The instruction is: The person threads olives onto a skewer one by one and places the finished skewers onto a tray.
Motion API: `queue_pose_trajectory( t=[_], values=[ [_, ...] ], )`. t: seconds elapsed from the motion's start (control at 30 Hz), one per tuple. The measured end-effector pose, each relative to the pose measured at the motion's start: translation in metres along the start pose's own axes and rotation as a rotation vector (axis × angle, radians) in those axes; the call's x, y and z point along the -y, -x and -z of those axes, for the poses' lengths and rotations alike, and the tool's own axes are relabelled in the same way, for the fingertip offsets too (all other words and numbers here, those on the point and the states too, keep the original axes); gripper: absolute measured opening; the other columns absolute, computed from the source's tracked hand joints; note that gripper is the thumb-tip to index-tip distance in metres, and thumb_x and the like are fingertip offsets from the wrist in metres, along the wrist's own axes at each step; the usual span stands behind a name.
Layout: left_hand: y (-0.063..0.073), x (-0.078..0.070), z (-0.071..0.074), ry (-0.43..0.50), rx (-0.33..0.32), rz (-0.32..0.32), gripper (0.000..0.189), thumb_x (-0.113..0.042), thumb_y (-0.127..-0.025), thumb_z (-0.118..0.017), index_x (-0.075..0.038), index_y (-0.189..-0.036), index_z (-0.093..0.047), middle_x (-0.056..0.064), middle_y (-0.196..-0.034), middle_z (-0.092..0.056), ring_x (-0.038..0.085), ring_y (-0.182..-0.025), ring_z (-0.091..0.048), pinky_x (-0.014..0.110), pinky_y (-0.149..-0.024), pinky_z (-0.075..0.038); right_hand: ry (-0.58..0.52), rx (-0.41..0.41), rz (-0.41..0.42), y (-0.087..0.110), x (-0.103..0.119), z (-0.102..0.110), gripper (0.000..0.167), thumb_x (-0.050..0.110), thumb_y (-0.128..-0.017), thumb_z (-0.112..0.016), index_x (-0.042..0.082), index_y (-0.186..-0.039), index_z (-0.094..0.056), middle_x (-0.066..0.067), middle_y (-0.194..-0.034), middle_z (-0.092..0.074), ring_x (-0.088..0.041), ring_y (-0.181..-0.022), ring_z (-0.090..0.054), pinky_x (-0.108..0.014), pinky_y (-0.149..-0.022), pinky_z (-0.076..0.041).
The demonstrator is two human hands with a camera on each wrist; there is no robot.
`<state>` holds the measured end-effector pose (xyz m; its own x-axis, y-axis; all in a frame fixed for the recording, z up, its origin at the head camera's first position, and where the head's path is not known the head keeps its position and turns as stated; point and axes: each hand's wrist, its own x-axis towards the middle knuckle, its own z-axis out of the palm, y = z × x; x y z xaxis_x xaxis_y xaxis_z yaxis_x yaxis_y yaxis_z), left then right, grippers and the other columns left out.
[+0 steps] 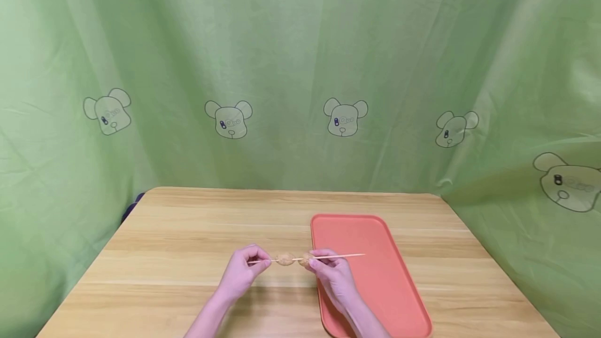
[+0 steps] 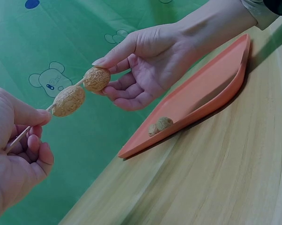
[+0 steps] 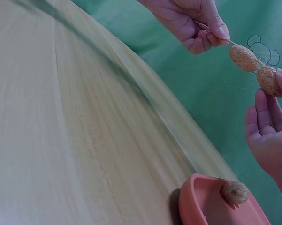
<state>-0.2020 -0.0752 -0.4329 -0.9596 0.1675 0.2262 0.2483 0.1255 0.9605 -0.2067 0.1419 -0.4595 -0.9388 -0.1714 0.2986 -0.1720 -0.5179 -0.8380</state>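
Both hands are above the table, holding a thin wooden skewer (image 1: 345, 255) roughly level. My left hand (image 1: 238, 274) pinches it near one end between thumb and forefinger. Two brown, wrinkled, rounded balls sit along it. The first ball (image 2: 69, 101) is on the skewer just beyond my left fingertips. The second ball (image 2: 97, 78) is pinched by the thumb and fingers of my right hand (image 1: 337, 279), a short gap from the first. In the head view the skewer's pointed end reaches past my right hand, over the tray.
A coral-red rectangular tray (image 1: 380, 275) lies on the wooden table (image 1: 155, 265), below and right of my right hand. Brown balls (image 2: 164, 123) rest inside it near one end. A green curtain (image 1: 281, 56) with bear faces hangs around the table.
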Motion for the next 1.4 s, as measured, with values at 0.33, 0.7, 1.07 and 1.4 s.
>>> queue_pose_trajectory(
  t=[0.33,0.7,1.07,1.4],
  values=[
    [-0.0011,0.0000,-0.0005,-0.008,0.006,0.002,0.003,0.003,-0.079,-0.064,0.004,-0.082,-0.063,0.006,-0.080,-0.057,0.013,-0.074,-0.053,0.023,-0.068,-0.046,-0.007,0.013,0.000,-0.0009,-0.0005,0.0000,0.026,-0.011,-0.082,-0.055,0.009,-0.093,-0.068,-0.004,-0.091,-0.066,-0.013,-0.085,-0.064,-0.028,-0.082,-0.050],
    [-0.0012,-0.0007,-0.0010,-0.009,0.017,0.018,0.004,0.004,-0.079,-0.064,0.005,-0.082,-0.063,0.006,-0.078,-0.055,0.013,-0.072,-0.051,0.022,-0.065,-0.044,-0.029,0.036,0.000,-0.0006,-0.0030,0.0017,0.027,-0.012,-0.082,-0.054,0.008,-0.094,-0.067,-0.004,-0.092,-0.066,-0.013,-0.086,-0.064,-0.029,-0.083,-0.050],
    [0.0028,0.0061,0.0046,-0.050,0.095,0.016,0.010,-0.005,-0.083,-0.065,0.003,-0.089,-0.065,0.010,-0.087,-0.063,0.015,-0.078,-0.056,0.025,-0.070,-0.047,0.052,0.041,-0.049,0.0042,-0.0019,0.0035,0.025,-0.010,-0.082,-0.057,0.010,-0.095,-0.066,-0.003,-0.093,-0.065,-0.012,-0.086,-0.063,-0.028,-0.082,-0.050],
    [0.0014,0.0062,0.0032,-0.017,0.071,0.013,0.011,-0.006,-0.083,-0.065,0.004,-0.089,-0.066,0.011,-0.085,-0.063,0.009,-0.074,-0.054,0.023,-0.067,-0.045,0.097,0.085,-0.057,0.0028,0.0032,0.0091,0.028,-0.008,-0.085,-0.055,0.010,-0.105,-0.065,-0.002,-0.097,-0.066,-0.012,-0.087,-0.064,-0.027,-0.081,-0.050]
  ],
)
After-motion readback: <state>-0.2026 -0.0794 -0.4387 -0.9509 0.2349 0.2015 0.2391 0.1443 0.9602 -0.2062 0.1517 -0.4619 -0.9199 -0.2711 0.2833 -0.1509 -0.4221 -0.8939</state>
